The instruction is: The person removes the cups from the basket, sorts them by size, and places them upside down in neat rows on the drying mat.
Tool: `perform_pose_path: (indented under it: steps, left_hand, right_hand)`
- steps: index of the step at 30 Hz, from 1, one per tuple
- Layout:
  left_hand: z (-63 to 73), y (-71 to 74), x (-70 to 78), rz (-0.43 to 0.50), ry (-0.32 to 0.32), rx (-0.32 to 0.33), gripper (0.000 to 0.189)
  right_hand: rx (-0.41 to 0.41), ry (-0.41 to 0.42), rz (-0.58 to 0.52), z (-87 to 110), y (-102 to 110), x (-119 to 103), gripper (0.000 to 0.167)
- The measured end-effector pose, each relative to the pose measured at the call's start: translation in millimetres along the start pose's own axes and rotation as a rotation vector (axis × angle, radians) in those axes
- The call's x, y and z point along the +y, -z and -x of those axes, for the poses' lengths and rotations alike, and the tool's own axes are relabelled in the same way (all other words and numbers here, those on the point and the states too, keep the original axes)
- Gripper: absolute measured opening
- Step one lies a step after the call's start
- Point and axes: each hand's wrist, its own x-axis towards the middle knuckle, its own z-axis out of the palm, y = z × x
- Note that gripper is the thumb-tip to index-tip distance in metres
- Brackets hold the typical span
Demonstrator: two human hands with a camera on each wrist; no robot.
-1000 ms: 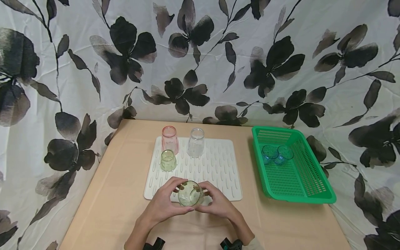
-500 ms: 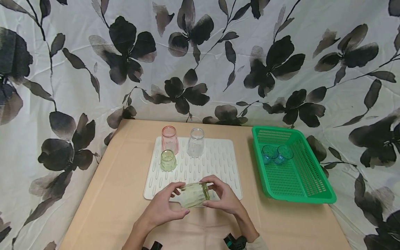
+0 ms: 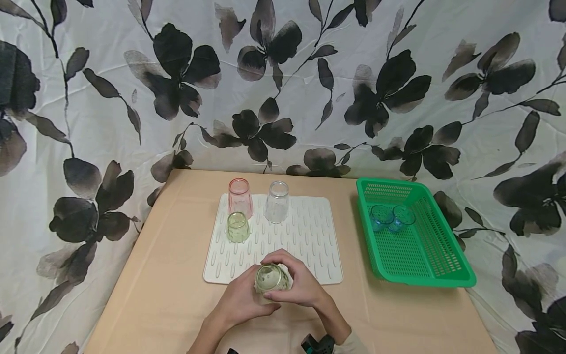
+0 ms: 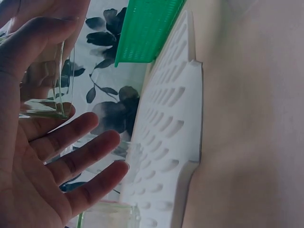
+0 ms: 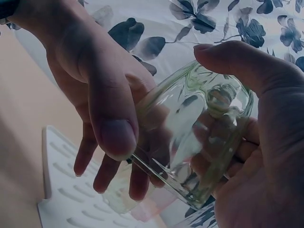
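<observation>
A pale green drinking glass [image 3: 270,278] is held up between both hands, in front of the white ribbed drying mat [image 3: 305,236]. My right hand [image 3: 296,280] grips it near its thick base, thumb on one side and fingers curled behind, as the right wrist view shows. My left hand [image 3: 245,297] has its thumb over the other end of the glass [image 5: 190,137] and its index finger behind it. The remaining left fingers [image 4: 90,156] spread out loosely. On the mat stand a second green glass [image 3: 238,227], a pink glass [image 3: 240,199] and a colourless glass [image 3: 277,202].
A green plastic basket [image 3: 424,246] stands to the right on the tan table [image 3: 155,295], with two blue glasses [image 3: 400,219] inside. Behind the table hangs a white curtain [image 3: 309,113] with dark flowers.
The green glass has turned from facing the camera, to lying sideways, to showing its round end again. My hands have come closer together around it, the right hand moving left.
</observation>
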Motion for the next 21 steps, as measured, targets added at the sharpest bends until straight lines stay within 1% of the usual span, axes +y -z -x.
perform_pose_path:
  steps: [3,5,9,12,15,17,21]
  left_hand:
    - [0.3,1.6,-1.3,-0.003,0.01,0.019,0.074]
    - [0.8,3.3,-2.1,-0.002,0.018,0.029,0.074]
    - [1.6,6.5,-3.9,-0.01,0.032,0.035,0.076]
    - [1.9,9.1,-6.5,-0.019,0.055,0.027,0.075]
    - [3.4,11.5,-10.5,-0.031,0.095,0.023,0.075]
    - [5.2,13.2,-13.8,-0.042,0.127,0.025,0.075]
    - [10.5,16.0,-21.9,-0.102,0.174,0.065,0.073]
  right_hand:
    - [0.008,0.021,0.015,-2.9,1.8,-6.8,0.057]
    - [0.012,0.021,0.028,-3.9,3.2,-7.5,0.057]
    - [0.027,0.005,0.074,-3.4,5.8,2.2,0.058]
    - [0.034,-0.005,0.104,-4.5,9.5,10.3,0.059]
    - [0.049,-0.029,0.135,-8.7,15.4,14.6,0.058]
    - [0.068,-0.061,0.16,-13.0,20.2,17.3,0.058]
    - [0.129,-0.141,0.19,-22.9,29.2,27.3,0.06]
